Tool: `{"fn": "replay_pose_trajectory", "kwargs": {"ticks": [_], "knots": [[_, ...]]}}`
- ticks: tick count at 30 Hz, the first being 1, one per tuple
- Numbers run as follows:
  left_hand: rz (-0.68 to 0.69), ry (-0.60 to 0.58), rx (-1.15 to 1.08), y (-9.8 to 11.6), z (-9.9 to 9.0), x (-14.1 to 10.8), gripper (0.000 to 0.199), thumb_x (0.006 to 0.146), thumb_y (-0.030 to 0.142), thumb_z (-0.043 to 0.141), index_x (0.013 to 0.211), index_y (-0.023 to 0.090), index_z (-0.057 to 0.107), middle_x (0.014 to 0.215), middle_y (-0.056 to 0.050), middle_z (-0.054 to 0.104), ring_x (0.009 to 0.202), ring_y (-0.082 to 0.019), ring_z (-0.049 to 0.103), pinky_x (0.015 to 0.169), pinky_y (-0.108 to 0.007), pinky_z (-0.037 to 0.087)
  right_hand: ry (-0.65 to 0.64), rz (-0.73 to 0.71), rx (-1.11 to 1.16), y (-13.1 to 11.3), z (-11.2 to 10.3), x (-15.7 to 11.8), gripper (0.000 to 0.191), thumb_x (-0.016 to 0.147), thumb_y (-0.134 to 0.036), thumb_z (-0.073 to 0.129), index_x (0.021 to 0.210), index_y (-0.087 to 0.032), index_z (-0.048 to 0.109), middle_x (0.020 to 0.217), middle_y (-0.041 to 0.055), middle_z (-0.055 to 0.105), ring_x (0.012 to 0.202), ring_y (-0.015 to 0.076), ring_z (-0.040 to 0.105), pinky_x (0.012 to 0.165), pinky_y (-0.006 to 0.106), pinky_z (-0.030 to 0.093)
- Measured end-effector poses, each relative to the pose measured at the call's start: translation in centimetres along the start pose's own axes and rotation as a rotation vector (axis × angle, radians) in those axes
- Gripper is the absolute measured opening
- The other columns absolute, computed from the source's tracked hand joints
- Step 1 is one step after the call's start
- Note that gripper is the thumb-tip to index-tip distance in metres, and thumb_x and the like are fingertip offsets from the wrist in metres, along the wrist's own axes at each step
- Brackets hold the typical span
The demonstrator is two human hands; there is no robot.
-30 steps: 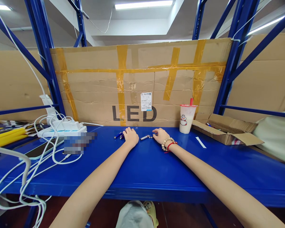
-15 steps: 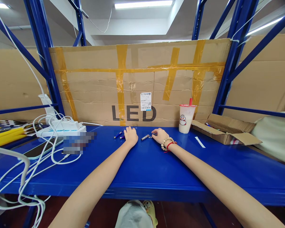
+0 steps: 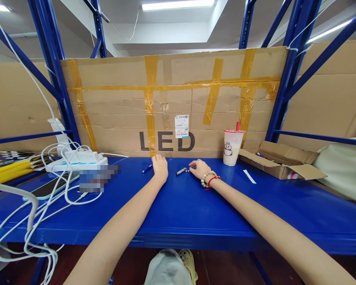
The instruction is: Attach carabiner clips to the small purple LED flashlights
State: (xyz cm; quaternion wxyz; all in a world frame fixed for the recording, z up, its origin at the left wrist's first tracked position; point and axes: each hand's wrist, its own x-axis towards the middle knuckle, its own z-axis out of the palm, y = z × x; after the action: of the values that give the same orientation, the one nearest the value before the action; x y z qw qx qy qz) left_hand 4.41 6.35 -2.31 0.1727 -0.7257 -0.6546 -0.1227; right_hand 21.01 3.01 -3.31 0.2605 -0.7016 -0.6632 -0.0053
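On the blue shelf top [image 3: 192, 213], my left hand [image 3: 160, 168] lies palm down with its fingers curled, and whatever is under them is hidden. A small blue metal cylinder [image 3: 147, 169], like a keychain torch, lies just left of that hand. Between my two hands rests a small silver cylinder [image 3: 181, 171] with a short chain at its right end. My right hand [image 3: 199, 169], with a beaded bracelet [image 3: 207, 179] and red cord at the wrist, has its fingertips closed at the chain end of the silver cylinder.
A lidded drink cup [image 3: 233, 148] stands beyond my right hand. Beside it are a white strip [image 3: 249, 176] and an open cardboard box [image 3: 280, 160]. At left lie a power strip [image 3: 77, 162], tangled white cables [image 3: 32, 213] and a phone [image 3: 49, 188]. A cardboard panel [image 3: 121, 111] closes the back.
My left hand has shifted slightly left and now covers the second blue cylinder that showed beside it. My right hand and the silver cylinder have stayed in place.
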Motion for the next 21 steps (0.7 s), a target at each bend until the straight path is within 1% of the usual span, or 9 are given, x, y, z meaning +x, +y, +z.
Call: {"fn": "replay_pose_trajectory", "kwargs": {"ticks": [4,9,11,13,15,18,20,21], "knots": [[-0.057,-0.048,0.023,-0.3,0.5,0.3,0.033,0.084,0.008,0.030,0.107,0.007,0.054,0.106,-0.020,0.054,0.103,-0.028,0.046,0.083,-0.037,0.032,0.001,-0.002,-0.005,0.0,0.0,0.0,0.026,0.078,-0.025,0.053,0.100,-0.021,0.065,0.107,0.0048,0.059,0.092,0.0142,0.057,0.080,0.023,0.042],[0.006,-0.060,0.001,-1.1,1.0,0.7,0.037,0.084,0.007,0.030,0.112,0.014,0.053,0.114,-0.016,0.051,0.103,-0.023,0.047,0.083,-0.033,0.034,0.002,0.003,-0.013,0.0,0.0,0.0,0.026,0.077,-0.025,0.053,0.099,-0.022,0.065,0.106,0.0041,0.060,0.093,0.0145,0.056,0.078,0.023,0.042],[0.009,-0.061,-0.004,-1.4,0.9,0.8,0.037,0.084,0.006,0.029,0.110,0.014,0.054,0.115,-0.016,0.051,0.104,-0.023,0.047,0.083,-0.032,0.035,0.002,0.004,-0.016,0.0,0.0,0.1,0.026,0.077,-0.025,0.053,0.099,-0.022,0.065,0.106,0.0039,0.060,0.093,0.0145,0.056,0.078,0.022,0.042],[-0.012,-0.062,-0.009,-1.4,0.7,0.8,0.037,0.083,0.005,0.029,0.109,0.013,0.054,0.115,-0.016,0.050,0.103,-0.023,0.047,0.082,-0.031,0.036,0.001,0.005,-0.017,0.0,0.0,0.0,0.026,0.077,-0.025,0.053,0.099,-0.022,0.065,0.107,0.0040,0.060,0.094,0.0146,0.056,0.078,0.023,0.042],[-0.052,-0.055,-0.014,-1.3,0.5,0.6,0.036,0.084,0.005,0.030,0.113,0.012,0.050,0.115,-0.018,0.049,0.103,-0.023,0.048,0.078,-0.030,0.039,-0.002,0.010,-0.016,-0.1,-0.1,0.0,0.026,0.078,-0.025,0.052,0.100,-0.022,0.065,0.107,0.0041,0.059,0.093,0.0149,0.057,0.078,0.023,0.042],[-0.115,-0.055,-0.023,-0.9,0.2,0.4,0.033,0.085,0.014,0.036,0.117,0.006,0.043,0.111,-0.022,0.048,0.100,-0.027,0.050,0.072,-0.031,0.041,-0.004,0.015,-0.014,-0.1,-0.2,-0.1,0.026,0.078,-0.025,0.052,0.100,-0.022,0.065,0.107,0.0040,0.060,0.093,0.0151,0.057,0.078,0.023,0.042],[-0.101,-0.075,-0.037,-0.5,0.2,0.3,0.033,0.085,0.017,0.039,0.115,0.004,0.042,0.107,-0.022,0.049,0.096,-0.028,0.053,0.072,-0.033,0.043,-0.004,0.012,-0.012,-0.2,-0.2,-0.2,0.026,0.078,-0.025,0.052,0.100,-0.022,0.065,0.107,0.0039,0.060,0.093,0.0149,0.057,0.079,0.023,0.042],[-0.069,-0.082,-0.046,-0.3,0.2,0.2,0.032,0.085,0.015,0.039,0.114,0.004,0.043,0.106,-0.022,0.049,0.095,-0.027,0.054,0.073,-0.033,0.043,-0.003,0.010,-0.011,-0.2,-0.2,-0.2,0.026,0.078,-0.025,0.052,0.100,-0.022,0.065,0.107,0.0040,0.059,0.094,0.0150,0.056,0.079,0.023,0.042]]}}
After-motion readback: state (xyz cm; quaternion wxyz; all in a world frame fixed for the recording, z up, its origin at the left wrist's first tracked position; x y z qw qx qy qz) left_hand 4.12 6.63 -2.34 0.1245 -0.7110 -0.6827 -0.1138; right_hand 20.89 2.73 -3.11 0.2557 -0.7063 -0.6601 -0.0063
